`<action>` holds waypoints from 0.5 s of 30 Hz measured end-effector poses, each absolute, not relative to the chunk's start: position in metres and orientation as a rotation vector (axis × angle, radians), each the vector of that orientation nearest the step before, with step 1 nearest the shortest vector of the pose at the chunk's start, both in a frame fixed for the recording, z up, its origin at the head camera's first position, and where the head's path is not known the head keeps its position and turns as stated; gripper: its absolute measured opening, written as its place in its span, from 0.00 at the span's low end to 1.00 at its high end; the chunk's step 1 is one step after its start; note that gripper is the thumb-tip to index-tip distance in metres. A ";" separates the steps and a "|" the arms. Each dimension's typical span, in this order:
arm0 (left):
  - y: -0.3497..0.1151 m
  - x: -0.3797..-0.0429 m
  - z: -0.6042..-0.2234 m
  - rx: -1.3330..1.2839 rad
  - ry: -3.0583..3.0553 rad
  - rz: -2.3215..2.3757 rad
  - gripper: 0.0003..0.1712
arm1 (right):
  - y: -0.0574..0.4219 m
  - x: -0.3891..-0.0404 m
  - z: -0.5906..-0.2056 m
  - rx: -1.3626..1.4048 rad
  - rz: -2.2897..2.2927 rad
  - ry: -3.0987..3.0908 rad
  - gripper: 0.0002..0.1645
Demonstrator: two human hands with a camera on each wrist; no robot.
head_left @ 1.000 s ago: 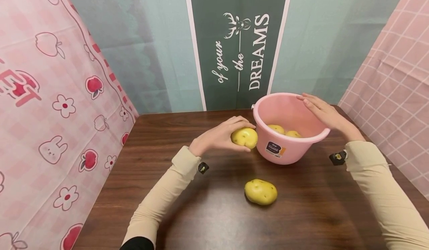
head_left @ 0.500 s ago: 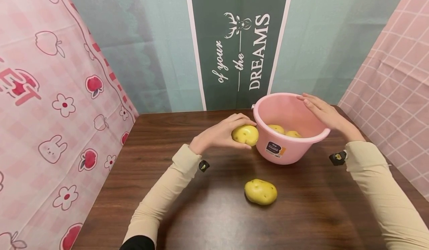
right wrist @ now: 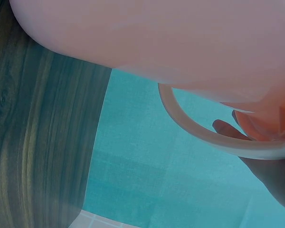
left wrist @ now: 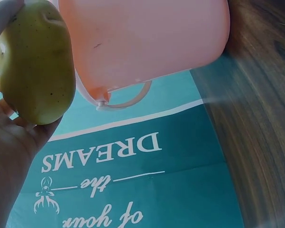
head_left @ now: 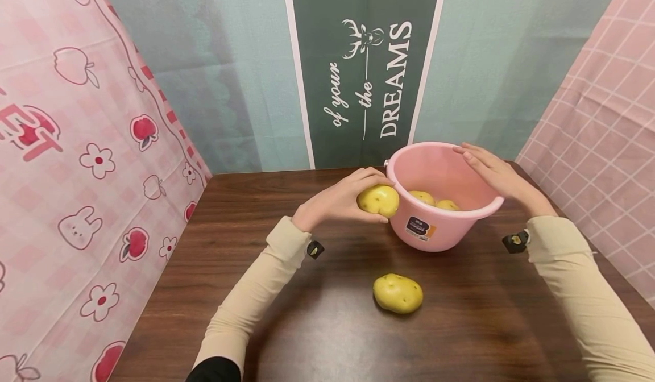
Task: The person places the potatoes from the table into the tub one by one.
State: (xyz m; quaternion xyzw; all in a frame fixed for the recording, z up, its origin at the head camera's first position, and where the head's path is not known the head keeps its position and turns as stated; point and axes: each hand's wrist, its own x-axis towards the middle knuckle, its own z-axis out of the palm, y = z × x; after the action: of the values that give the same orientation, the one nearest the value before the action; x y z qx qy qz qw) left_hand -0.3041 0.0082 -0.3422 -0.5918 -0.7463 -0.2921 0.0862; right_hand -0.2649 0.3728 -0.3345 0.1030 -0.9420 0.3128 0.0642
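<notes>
My left hand (head_left: 341, 199) grips a yellow potato (head_left: 380, 200) at the left side of a pink bucket (head_left: 435, 231), just below rim height. In the left wrist view this potato (left wrist: 35, 64) sits between thumb and fingers beside the bucket wall (left wrist: 147, 38). With fingers fairly straight, my right hand (head_left: 493, 174) rests at the bucket's right rim. The right wrist view shows part of that hand (right wrist: 270, 178) behind the pink handle (right wrist: 194, 128). Two potatoes (head_left: 447, 205) show inside the bucket, partly hidden by its front wall. Another potato (head_left: 398, 294) lies on the table in front.
The bucket stands upright on a dark wooden table (head_left: 230, 245), toward the back right. Behind the table hangs a green cloth (head_left: 230, 86) with white lettering. Pink patterned cloth (head_left: 92, 200) borders the left, and pink checked cloth (head_left: 604, 115) the right.
My left hand has lifted the potato slightly and moved it a little right, closer to the bucket rim. My right hand, the bucket and the table potato have stayed put.
</notes>
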 end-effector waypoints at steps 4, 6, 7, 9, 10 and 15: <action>0.010 -0.304 -0.339 -1.759 -2.231 -0.882 0.37 | 0.373 -0.265 -0.335 0.304 0.951 -2.847 0.31; 0.011 -0.304 -0.338 -1.759 -2.230 -0.878 0.37 | 0.373 -0.264 -0.335 0.295 0.958 -2.852 0.31; 0.011 -0.304 -0.337 -1.759 -2.229 -0.878 0.37 | 0.373 -0.264 -0.335 0.293 0.959 -2.853 0.31; 0.012 -0.304 -0.336 -1.758 -2.232 -0.874 0.37 | 0.373 -0.264 -0.334 0.286 0.963 -2.855 0.31; 0.013 -0.304 -0.336 -1.759 -2.230 -0.870 0.37 | 0.373 -0.264 -0.334 0.285 0.968 -2.855 0.31; 0.015 -0.304 -0.333 -1.762 -2.225 -0.862 0.38 | 0.372 -0.264 -0.333 0.292 0.977 -2.855 0.31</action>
State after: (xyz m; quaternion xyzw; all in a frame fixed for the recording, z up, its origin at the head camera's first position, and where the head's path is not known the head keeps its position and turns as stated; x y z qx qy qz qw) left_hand -0.3044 0.0150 -0.3327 -0.5918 -0.7471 -0.2896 0.0876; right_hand -0.2641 0.3724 -0.3329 0.0962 -0.9404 0.3217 0.0549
